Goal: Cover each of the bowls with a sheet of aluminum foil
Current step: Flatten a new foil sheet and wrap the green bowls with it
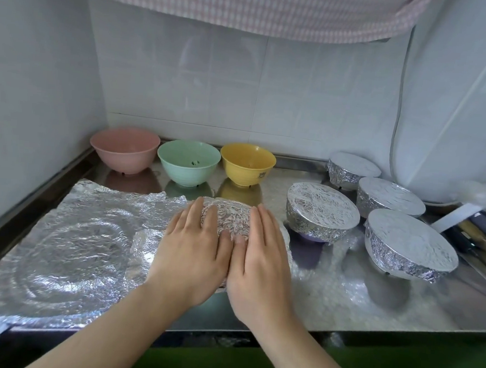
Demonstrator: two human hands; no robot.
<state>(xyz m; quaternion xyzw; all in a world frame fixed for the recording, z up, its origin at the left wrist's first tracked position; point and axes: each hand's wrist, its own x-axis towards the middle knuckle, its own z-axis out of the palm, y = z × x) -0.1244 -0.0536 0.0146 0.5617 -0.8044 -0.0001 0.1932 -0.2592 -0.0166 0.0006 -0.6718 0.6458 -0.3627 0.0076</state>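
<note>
Both hands, left hand [195, 238] and right hand [260, 248], lie flat with straight fingers pressing foil [228, 214] over the bowl directly beneath, grasping nothing; pink bowl [125, 149] sits far-left, nearer the left.

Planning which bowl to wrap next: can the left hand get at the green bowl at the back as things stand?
Probably yes. The left hand lies flat on the foil-covered bowl, holding nothing, and only bare counter lies between that bowl and the green bowl.
</note>
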